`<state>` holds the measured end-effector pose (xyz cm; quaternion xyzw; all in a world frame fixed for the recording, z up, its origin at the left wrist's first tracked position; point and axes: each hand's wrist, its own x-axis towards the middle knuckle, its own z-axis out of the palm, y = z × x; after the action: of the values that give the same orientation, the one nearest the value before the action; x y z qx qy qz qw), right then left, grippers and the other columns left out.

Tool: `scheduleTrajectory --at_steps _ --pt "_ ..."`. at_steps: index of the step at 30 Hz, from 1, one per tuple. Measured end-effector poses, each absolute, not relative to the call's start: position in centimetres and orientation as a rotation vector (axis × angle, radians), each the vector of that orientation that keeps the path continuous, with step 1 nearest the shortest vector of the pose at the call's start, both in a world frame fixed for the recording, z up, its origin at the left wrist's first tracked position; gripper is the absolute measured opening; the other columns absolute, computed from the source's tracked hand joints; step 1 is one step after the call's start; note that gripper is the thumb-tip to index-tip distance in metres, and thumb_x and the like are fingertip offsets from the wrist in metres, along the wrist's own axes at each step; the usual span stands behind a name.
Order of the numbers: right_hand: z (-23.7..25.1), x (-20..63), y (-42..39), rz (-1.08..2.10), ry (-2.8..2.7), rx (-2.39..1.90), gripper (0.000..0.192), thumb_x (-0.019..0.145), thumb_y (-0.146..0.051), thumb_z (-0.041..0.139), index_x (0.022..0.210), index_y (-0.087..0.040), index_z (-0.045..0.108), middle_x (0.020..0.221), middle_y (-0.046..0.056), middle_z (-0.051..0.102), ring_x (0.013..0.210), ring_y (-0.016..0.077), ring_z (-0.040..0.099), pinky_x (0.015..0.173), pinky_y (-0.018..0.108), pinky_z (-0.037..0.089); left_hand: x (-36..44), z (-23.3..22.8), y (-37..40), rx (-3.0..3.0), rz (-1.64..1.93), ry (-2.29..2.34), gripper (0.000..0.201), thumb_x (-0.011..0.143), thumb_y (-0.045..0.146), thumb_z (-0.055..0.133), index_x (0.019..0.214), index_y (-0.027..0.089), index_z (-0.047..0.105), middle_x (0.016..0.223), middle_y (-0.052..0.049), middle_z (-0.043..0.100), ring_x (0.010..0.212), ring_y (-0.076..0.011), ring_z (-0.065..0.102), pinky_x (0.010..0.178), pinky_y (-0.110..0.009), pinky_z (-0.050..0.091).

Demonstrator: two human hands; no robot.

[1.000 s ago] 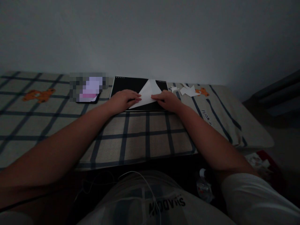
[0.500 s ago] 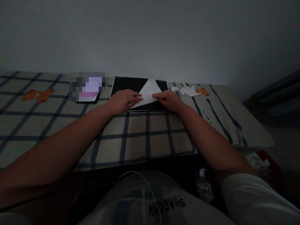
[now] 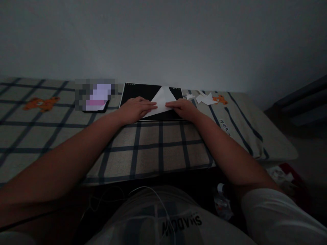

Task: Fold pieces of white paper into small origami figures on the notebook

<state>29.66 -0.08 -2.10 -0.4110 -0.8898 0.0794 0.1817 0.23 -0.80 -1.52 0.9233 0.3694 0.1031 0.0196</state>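
Pointing its narrow tip at the wall (image 3: 163,41), a folded white paper (image 3: 164,97) is laid on a flat black board (image 3: 140,91), near the back edge of the tabletop (image 3: 148,136). One corner is drawn out toward the board's front edge, leftward; the long axis seems slanted from the tip toward that corner, though part is covered by the left hand (image 3: 134,109). That hand is laid palm down, fingers extended and loosely spread on the paper. By the right hand (image 3: 184,109), the paper's right side is touched with an extended index finger; whether anything is pinched beneath cannot be told. Compared with a second ago, the left fingertips are shifted slightly rightward, nearer the right finger, while the paper's tip is kept in place.
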Motion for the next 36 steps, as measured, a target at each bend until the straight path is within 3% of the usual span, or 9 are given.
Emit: scheduleTrajectory --at_steps 12,17,23,31,36 --pt "-1.8 29.4 -0.5 0.128 -2.619 -1.173 0.05 0.093 -0.008 0.048 0.132 -0.027 0.074 0.139 0.002 0.071 0.109 0.023 0.066 0.097 0.042 0.049 0.6 -0.5 -1.4 2.946 0.124 1.207 0.048 0.108 0.032 0.034 0.149 0.035 0.058 0.157 0.002 0.056 0.122 -0.0256 0.056 0.098 -0.04 0.043" --pt "-1.1 29.1 -1.2 -0.021 -2.758 -1.136 0.05 0.094 -0.011 0.049 0.138 -0.021 0.07 0.145 0.005 0.067 0.113 0.0274 0.064 0.1 0.045 0.048 0.6 -0.5 -1.5 2.962 0.135 1.175 0.048 0.108 0.037 0.034 0.149 0.034 0.059 0.157 0.001 0.056 0.123 -0.0253 0.056 0.1 -0.04 0.043" --pt "-0.8 28.8 -1.5 -0.096 -2.776 -1.126 0.048 0.094 -0.014 0.049 0.136 -0.022 0.072 0.144 0.004 0.068 0.109 0.0269 0.066 0.099 0.046 0.049 1.0 -0.1 -2.3 2.973 0.108 1.191 0.049 0.107 0.038 0.034 0.149 0.031 0.058 0.157 -0.001 0.056 0.126 -0.0259 0.056 0.103 -0.041 0.044" --pt "-0.7 28.5 -2.2 -0.117 -2.753 -1.076 0.044 0.094 -0.017 0.05 0.132 -0.017 0.073 0.14 0.011 0.07 0.114 0.0309 0.062 0.096 0.047 0.048 0.9 -0.3 -2.3 2.994 0.154 1.129 0.05 0.107 0.038 0.034 0.149 0.029 0.06 0.157 -0.004 0.056 0.13 -0.0285 0.055 0.107 -0.047 0.045" --pt "-1.5 27.9 -2.2 -0.066 -2.746 -0.874 0.047 0.094 -0.015 0.049 0.135 -0.02 0.07 0.14 0.011 0.069 0.122 0.0301 0.06 0.105 0.048 0.045 1.1 -0.3 -2.4 3.026 0.09 1.173 0.051 0.107 0.038 0.033 0.149 0.026 0.06 0.158 -0.003 0.055 0.128 -0.0284 0.056 0.107 -0.045 0.046"
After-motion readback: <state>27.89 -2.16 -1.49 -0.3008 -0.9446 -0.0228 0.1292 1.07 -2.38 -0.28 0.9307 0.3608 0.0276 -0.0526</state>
